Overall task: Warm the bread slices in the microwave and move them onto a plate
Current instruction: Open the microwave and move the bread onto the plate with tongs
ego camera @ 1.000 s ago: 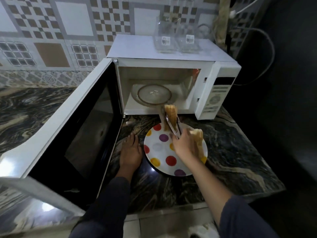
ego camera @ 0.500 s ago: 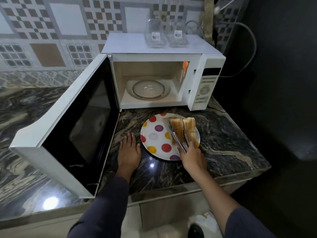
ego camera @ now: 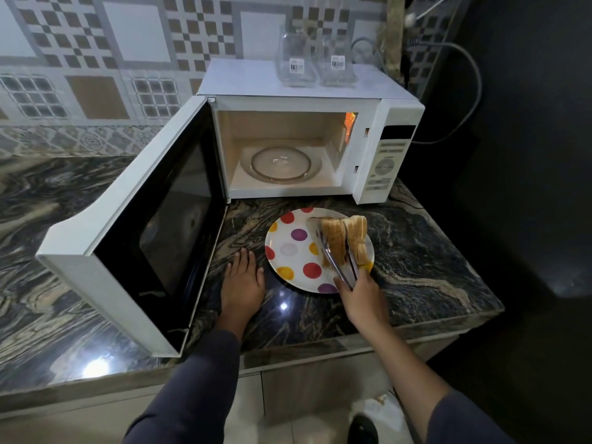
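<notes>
Right at the near edge, two dark grey-blue sleeves [ego camera: 198, 379] reach in over the dark marbled stone desk [ego camera: 416, 251]. The left hand [ego camera: 243, 283] lies flat on the desk with its fingers straight, just left of the plate and close to the open door. Now the right hand [ego camera: 360, 296]: its grip is curled round the handle end of the shiny metal tongs [ego camera: 336, 261], at the near right rim of the round white plate with coloured polka dots [ego camera: 294, 251]. The tong arms run along either side of one of the two light brown bread slices [ego camera: 333, 238] (whether they squeeze it or only flank it, I can't tell). Both slices stand on edge on the right half of the plate, side by side.

Farther back, the white microwave oven [ego camera: 394, 155] sits on the desk, its black-windowed door [ego camera: 153, 219] swung wide to the left. The lamp glows orange inside, and the round glass turntable [ego camera: 282, 163] is in plain sight. On its top stand two clear glass jars with barcode labels [ego camera: 294, 59], and behind them is the patterned tile wall [ego camera: 128, 43].
</notes>
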